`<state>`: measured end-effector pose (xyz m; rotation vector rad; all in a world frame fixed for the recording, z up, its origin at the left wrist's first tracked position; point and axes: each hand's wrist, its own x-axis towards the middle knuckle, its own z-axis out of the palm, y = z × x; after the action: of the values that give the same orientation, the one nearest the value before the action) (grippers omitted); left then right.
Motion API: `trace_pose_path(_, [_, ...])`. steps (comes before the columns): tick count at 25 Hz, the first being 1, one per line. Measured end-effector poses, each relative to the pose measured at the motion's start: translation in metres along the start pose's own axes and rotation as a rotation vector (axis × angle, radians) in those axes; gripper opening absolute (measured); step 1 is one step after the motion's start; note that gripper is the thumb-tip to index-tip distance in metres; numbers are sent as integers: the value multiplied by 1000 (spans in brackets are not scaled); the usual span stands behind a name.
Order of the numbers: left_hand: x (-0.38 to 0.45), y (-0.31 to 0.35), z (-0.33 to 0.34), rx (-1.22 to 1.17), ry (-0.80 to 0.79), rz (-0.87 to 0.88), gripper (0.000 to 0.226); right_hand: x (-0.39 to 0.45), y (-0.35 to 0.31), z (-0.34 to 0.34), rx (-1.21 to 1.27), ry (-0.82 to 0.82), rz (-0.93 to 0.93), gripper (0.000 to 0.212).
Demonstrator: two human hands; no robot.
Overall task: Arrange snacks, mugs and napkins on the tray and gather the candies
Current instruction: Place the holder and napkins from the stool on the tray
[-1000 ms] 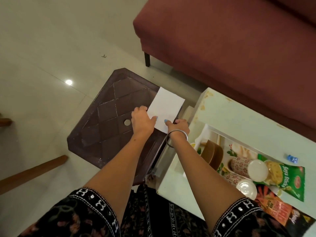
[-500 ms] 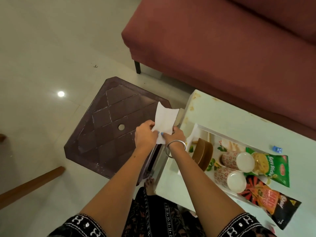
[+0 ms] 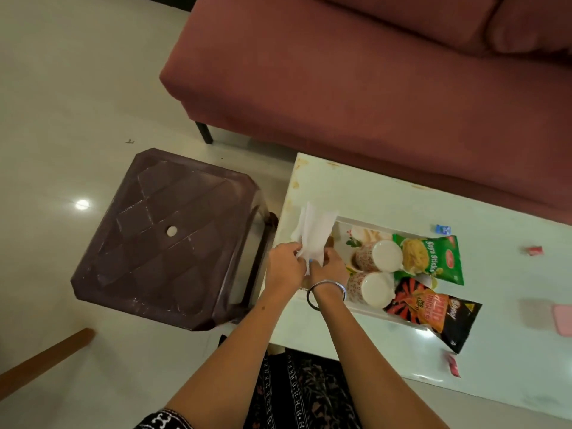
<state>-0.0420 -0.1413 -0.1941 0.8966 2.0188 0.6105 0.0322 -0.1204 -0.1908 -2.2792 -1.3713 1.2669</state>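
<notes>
Napkin (image 3: 314, 235) moved over tray (image 3: 383, 311); white, crumpled, pinched by left hand (image 3: 284, 269), right hand (image 3: 329, 266).

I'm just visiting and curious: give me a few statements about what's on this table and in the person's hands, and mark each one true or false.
1. Both hands, left hand and right hand, hold the white napkin. True.
2. The two mugs stand upright on the tray. False: they lie on their sides.
3. The green snack packet lies partly on the tray. True.
4. The candies are all gathered on the tray. False: a blue candy and a red candy lie loose on the table.
5. The napkin lies flat on the brown stool. False: it is held up over the tray's end.
</notes>
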Motion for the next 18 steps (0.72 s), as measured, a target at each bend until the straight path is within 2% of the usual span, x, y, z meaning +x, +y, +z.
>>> trace_pose_path(4, [-11,-2,38,38,-86,-27,27,6,37,-10,-51,-23,25,30])
trace_pose_path(10, [-7,-16,62,85,-126,-90,29,27,66,0,-132,-74,69,35])
trace_pose_path(18, [-2,-31,76,28,-101,-125,32,40,81,13,-103,-18,94,10])
